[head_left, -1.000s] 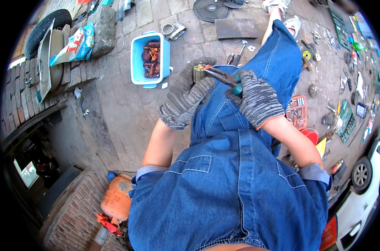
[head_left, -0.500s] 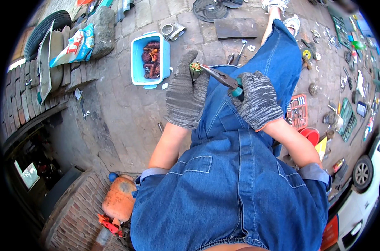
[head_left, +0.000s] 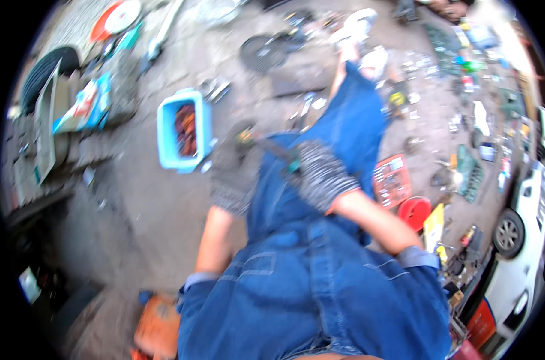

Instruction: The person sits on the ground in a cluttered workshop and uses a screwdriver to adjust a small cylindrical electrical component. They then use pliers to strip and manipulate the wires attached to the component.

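Compared with half a second earlier, your whole view had shifted and blurred: the blue tub (head_left: 204, 129) sat lower and farther left in it, and both your hands had shifted left too. Your gloved right hand (head_left: 324, 174) was closed around the pliers (head_left: 276, 148), over your denim clothing (head_left: 338, 120). Their long axis ran from that hand leftward and slightly far, the tip pointing at the small piece (head_left: 245, 137) in your left hand (head_left: 236, 171); blur hid whether they touched. Your left hand was curled around the piece, its grip too smeared to judge closely. The tub's rim stood near that hand, to its left. Bare paved floor (head_left: 143, 222) opened on the tub's near side; the red tool case (head_left: 393, 180) lay to the right.
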`<state>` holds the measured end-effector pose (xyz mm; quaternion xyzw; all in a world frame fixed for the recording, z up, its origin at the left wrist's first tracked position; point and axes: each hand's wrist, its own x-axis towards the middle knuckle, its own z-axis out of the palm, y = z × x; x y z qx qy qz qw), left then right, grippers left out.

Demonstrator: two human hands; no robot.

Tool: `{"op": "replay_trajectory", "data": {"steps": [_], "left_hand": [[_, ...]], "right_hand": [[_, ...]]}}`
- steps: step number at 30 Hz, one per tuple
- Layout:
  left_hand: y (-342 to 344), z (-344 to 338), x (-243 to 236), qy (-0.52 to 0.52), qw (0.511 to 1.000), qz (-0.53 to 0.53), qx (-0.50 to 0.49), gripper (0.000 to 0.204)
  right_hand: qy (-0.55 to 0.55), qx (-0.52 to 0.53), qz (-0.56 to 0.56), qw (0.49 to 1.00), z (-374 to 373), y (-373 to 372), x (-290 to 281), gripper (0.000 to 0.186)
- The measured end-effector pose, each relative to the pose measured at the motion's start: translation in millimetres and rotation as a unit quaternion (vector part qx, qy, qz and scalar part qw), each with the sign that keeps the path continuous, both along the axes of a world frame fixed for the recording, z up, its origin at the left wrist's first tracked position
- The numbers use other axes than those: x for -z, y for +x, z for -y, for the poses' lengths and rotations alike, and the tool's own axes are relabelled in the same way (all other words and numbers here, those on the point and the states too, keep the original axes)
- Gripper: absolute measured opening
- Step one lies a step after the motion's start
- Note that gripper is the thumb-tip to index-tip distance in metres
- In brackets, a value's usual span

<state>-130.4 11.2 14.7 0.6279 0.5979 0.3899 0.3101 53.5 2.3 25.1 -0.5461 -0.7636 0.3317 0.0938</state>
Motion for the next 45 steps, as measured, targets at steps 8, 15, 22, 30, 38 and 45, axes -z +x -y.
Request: {"op": "replay_trajectory", "data": {"steps": [8, 15, 22, 30, 38, 45], "left_hand": [[-2, -5, 20, -0.059, 0.996, 0.065, 0.005, 0.035], [-4, -4, -14, -0.18, 0.929, 0.321, 0.041, 0.029], [23, 4, -22, -0.052, 0.945, 0.306, -0.103, 0.021], [8, 4, -34, 0.033, 0.981, 0.189, 0.014, 0.025], [14, -2, -18, -0.079, 0.981, 0.168, -0.051, 0.028], [41, -2, -6, -0.138, 0.859, 0.453, -0.196, 0.033]], "right_hand": [[-0.103, 0.053, -0.039, 0.993, -1, -6, 8, 0.037], [-0.152, 0.063, -0.093, 0.982, 17, -10, 4, 0.044], [-0.181, 0.095, -0.301, 0.931, 45, -30, 7, 0.041], [-0.221, 0.141, -0.325, 0.909, 56, -27, -16, 0.038], [-0.192, 0.155, -0.232, 0.941, 53, -33, -12, 0.026], [-0.413, 0.165, -0.426, 0.788, 58, -32, -2, 0.03]]}}
